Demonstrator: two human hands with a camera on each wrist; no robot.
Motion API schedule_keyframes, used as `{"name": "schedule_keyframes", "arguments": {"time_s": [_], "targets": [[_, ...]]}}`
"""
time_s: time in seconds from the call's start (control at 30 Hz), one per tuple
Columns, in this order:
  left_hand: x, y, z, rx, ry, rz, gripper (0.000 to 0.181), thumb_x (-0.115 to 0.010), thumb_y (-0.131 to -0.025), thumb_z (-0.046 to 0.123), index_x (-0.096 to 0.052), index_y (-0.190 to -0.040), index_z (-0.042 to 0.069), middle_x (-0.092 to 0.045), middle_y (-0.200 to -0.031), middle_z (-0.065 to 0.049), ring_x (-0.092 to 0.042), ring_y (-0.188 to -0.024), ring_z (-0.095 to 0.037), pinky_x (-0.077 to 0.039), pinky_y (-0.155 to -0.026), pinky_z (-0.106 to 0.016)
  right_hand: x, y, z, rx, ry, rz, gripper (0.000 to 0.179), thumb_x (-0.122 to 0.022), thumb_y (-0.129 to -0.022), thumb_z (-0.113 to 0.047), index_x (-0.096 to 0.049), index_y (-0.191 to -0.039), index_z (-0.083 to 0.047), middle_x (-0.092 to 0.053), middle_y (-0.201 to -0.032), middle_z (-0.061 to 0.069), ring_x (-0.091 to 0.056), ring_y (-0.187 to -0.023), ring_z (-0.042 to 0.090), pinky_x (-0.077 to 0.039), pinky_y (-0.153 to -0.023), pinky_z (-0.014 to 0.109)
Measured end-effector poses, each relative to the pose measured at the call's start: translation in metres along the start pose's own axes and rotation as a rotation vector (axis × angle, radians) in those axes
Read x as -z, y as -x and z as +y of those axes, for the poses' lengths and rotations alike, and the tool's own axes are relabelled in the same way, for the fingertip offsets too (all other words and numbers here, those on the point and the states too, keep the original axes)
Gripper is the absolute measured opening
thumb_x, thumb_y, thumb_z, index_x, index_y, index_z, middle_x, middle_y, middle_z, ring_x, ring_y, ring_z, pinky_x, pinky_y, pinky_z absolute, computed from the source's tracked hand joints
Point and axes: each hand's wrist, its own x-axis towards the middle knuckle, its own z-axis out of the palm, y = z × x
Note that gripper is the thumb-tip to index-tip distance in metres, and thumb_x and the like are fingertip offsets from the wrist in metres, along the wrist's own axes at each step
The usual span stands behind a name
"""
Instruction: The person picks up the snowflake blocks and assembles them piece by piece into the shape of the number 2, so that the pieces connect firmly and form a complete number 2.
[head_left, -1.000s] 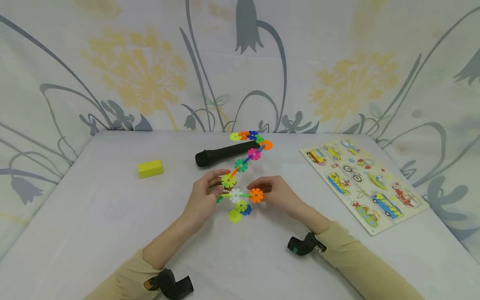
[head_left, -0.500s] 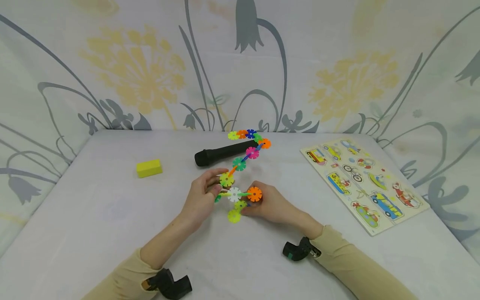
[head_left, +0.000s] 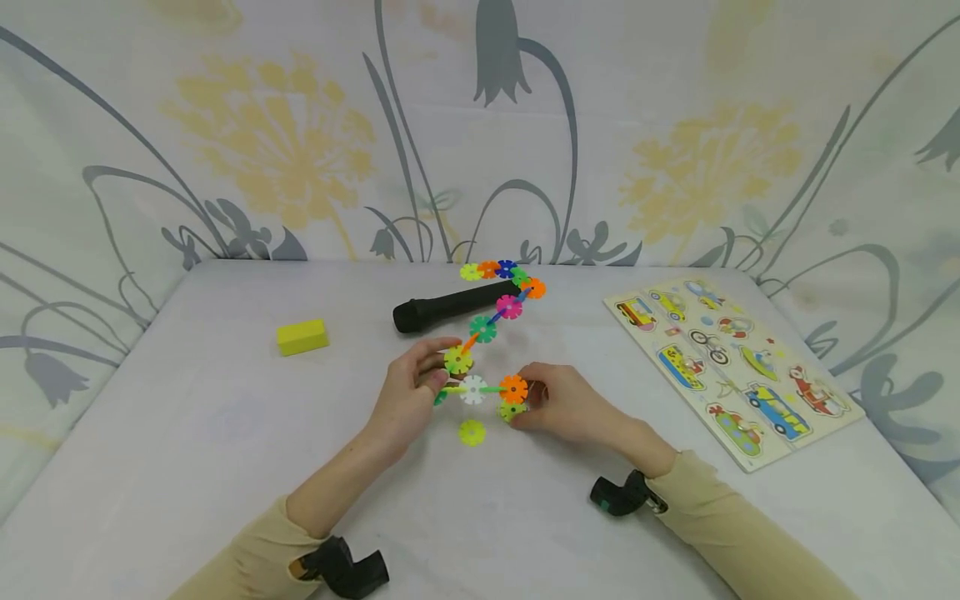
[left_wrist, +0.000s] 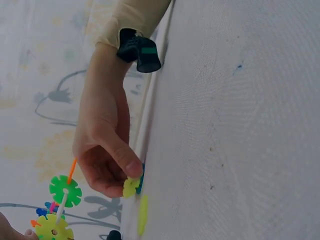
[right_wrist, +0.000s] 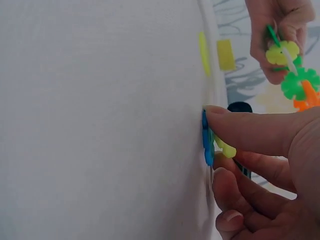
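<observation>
In the head view my left hand (head_left: 405,392) grips a chain of coloured interlocking snowflake discs by its yellow disc (head_left: 458,360) and green disc. The chain reaches away past a pink disc (head_left: 509,307); its near part has a white disc (head_left: 472,390) and an orange disc (head_left: 513,389). My right hand (head_left: 570,404) pinches a loose yellow-green disc (head_left: 512,412) and a blue disc (right_wrist: 206,137) between thumb and fingers, close to the tabletop. The blue one is hidden in the head view. Another yellow disc (head_left: 472,432) lies flat on the table, between the hands.
A black microphone (head_left: 450,307) lies behind the chain. To the left is a yellow block (head_left: 302,337). A picture puzzle board (head_left: 735,371) with vehicles lies at the right on the white-covered table (head_left: 187,450). A flower-printed cloth (head_left: 420,125) hangs around the table.
My right hand has reached down to the loose discs, pinched the yellow-green and blue ones, and drawn them to the right. The left hand and the chain stay almost in place.
</observation>
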Motion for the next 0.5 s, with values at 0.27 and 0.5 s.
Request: {"name": "schedule_keyframes", "arguments": {"time_s": [0.27, 0.5], "targets": [[0.003, 0.000, -0.002, 0.032, -0.018, 0.005, 0.046, -0.041, -0.100, -0.007, -0.055, -0.140, 0.012, -0.060, -0.132, -0.011, -0.056, -0.110, -0.025, -0.050, -0.093, -0.030, 0.010, 0.009, 0.011, 0.021, -0.094, 0.079, 0.021, -0.083, -0.080, -0.011, -0.067, -0.092, -0.012, -0.059, -0.077, -0.001, -0.053, -0.073, 0.018, -0.042, -0.063, 0.022], [0.000, -0.001, 0.000, 0.032, -0.013, 0.001, 0.046, -0.041, -0.100, -0.007, -0.056, -0.139, 0.013, -0.061, -0.130, -0.012, -0.057, -0.109, -0.025, -0.049, -0.091, -0.030, 0.023, 0.014, 0.010, 0.036, -0.092, 0.065, 0.012, -0.078, -0.086, -0.013, -0.066, -0.090, -0.015, -0.063, -0.080, -0.004, -0.058, -0.077, 0.018, -0.049, -0.068, 0.023]]}}
